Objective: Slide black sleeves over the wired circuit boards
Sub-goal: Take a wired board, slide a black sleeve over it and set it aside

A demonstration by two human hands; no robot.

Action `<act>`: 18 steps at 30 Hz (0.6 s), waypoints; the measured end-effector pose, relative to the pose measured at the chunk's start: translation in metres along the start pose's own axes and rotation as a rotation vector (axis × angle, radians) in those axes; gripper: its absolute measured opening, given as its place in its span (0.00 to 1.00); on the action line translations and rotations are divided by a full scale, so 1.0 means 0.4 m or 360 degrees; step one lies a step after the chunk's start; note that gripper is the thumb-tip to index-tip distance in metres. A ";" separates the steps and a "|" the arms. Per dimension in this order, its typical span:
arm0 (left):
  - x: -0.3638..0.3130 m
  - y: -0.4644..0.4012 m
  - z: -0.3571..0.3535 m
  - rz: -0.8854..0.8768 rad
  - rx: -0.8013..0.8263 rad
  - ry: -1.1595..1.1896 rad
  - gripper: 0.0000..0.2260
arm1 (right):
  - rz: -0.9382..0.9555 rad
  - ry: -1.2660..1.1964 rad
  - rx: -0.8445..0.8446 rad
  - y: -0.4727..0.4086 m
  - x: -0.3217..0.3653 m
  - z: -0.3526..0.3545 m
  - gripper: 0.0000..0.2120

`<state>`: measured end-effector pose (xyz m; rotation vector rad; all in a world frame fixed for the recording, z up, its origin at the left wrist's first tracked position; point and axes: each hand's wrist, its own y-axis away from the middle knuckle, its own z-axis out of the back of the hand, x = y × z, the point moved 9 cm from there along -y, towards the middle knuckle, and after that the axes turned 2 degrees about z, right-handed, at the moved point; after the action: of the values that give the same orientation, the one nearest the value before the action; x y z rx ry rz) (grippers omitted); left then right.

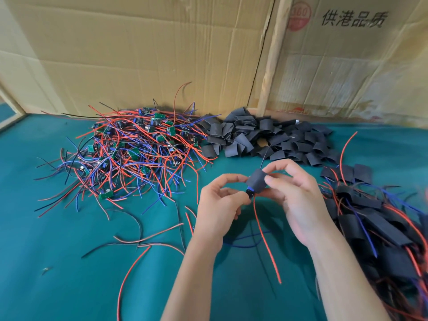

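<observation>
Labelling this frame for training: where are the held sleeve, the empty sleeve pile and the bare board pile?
held sleeve [256, 181], head view, its side face
sleeve pile [261, 137], head view, pile middle
board pile [129, 149], head view, tangle middle

A black sleeve [256, 180] covers most of a circuit board [250, 190], red wire [266, 239] trailing below.

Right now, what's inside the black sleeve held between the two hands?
A blue part pokes out of the black sleeve at its lower end, with a red wire trailing down. The rest inside is covered.
</observation>
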<state>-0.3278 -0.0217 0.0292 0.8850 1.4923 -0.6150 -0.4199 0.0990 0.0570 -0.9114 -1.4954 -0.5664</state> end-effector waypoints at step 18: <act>0.002 0.000 0.007 -0.0082 -0.0091 -0.0058 0.09 | -0.0409 -0.0337 -0.0099 0.010 -0.051 -0.008 0.10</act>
<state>-0.3264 -0.0238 0.0280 0.7896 1.4967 -0.6202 -0.4159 0.0944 0.0368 -0.8525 -1.8104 -0.7235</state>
